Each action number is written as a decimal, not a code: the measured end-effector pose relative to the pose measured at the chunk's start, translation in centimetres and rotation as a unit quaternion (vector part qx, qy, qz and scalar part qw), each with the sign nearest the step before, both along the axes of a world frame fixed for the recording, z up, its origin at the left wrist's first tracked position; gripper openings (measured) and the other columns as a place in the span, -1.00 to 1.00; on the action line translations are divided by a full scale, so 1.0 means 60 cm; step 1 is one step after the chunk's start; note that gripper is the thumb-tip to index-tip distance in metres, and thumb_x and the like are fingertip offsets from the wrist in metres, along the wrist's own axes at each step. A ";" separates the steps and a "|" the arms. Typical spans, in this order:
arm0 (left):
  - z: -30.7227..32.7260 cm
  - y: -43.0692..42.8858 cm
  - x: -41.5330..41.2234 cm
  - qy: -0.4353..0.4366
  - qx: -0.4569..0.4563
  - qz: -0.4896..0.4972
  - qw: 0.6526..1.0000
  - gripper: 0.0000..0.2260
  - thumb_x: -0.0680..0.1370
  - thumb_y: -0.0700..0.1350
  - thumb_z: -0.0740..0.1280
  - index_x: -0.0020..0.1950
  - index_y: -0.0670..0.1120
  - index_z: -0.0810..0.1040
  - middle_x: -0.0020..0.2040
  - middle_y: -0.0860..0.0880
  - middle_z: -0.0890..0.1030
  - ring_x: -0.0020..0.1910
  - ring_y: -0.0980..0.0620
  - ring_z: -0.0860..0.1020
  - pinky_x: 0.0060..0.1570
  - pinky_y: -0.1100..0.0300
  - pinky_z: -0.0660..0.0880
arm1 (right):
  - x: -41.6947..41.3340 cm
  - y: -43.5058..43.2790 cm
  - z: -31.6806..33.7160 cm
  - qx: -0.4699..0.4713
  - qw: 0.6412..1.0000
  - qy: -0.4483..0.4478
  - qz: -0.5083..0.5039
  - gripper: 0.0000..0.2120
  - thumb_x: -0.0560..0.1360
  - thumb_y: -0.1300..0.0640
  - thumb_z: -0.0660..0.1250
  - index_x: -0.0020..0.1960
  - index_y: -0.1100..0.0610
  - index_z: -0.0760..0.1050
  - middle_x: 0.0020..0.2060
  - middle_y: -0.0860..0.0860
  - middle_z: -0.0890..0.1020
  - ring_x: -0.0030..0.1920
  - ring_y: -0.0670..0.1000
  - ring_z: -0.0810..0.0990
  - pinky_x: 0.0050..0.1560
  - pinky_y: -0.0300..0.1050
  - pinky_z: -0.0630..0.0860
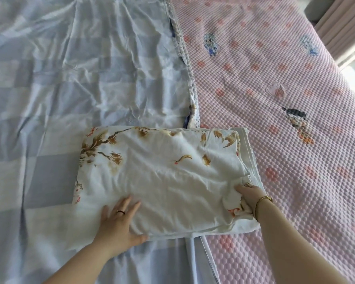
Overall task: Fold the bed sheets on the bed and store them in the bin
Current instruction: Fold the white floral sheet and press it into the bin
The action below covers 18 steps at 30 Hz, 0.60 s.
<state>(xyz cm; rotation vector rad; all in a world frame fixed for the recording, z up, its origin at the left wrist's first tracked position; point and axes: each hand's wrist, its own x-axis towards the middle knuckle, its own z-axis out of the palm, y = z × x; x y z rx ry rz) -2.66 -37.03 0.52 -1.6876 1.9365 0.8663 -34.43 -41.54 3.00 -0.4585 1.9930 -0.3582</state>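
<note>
Folded white sheet w/ gold floral print (162, 177) lies on bed, straddling blue checked sheet (70, 68) and pink quilted cover (285, 89). L hand (119, 222) grip open, palm flat on near-left edge, thumb under the edge. R hand (250, 193) grip pinching bunched fabric at near-right corner. Ring on L, gold bracelet (262, 201) on R wrist.

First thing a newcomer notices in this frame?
The folded white sheet with gold branch print, low centre, straddling the blue checked sheet and the pink quilted cover. The left hand lies flat on its near edge; the right hand bunches cloth at its right corner.
</note>
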 end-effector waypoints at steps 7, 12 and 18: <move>0.009 0.007 0.010 -0.045 -0.111 -0.024 0.993 -0.15 0.27 0.13 0.52 0.46 -0.02 0.24 0.48 -0.17 0.20 0.44 -0.12 0.25 0.32 -0.17 0.24 | -0.004 0.013 0.022 -0.117 0.990 0.074 -0.027 -0.92 0.52 0.28 0.21 -0.05 0.20 0.47 -0.31 0.10 0.49 -0.25 0.08 0.44 -0.24 -0.09 0.43; -0.028 0.016 0.050 -0.048 -0.146 -0.044 0.987 -0.26 -0.30 -0.03 0.65 -0.12 -0.05 0.69 -0.06 -0.13 0.67 -0.13 -0.11 0.67 -0.29 -0.04 0.57 | -0.020 0.056 -0.009 -0.053 0.994 0.088 -0.020 -0.86 0.52 0.30 0.19 -0.02 0.29 0.51 -0.38 0.09 0.45 -0.35 0.07 0.39 -0.27 -0.12 0.33; -0.007 0.011 0.047 0.001 -0.084 0.010 0.996 -0.41 0.57 0.03 0.20 0.51 0.12 -0.04 0.53 0.06 -0.17 0.51 0.08 -0.15 0.44 0.12 -0.17 | -0.017 0.038 -0.002 -0.032 0.997 0.060 0.024 -0.90 0.53 0.15 0.25 -0.06 0.20 0.44 -0.34 0.06 0.48 -0.21 0.12 0.46 -0.19 -0.10 0.40</move>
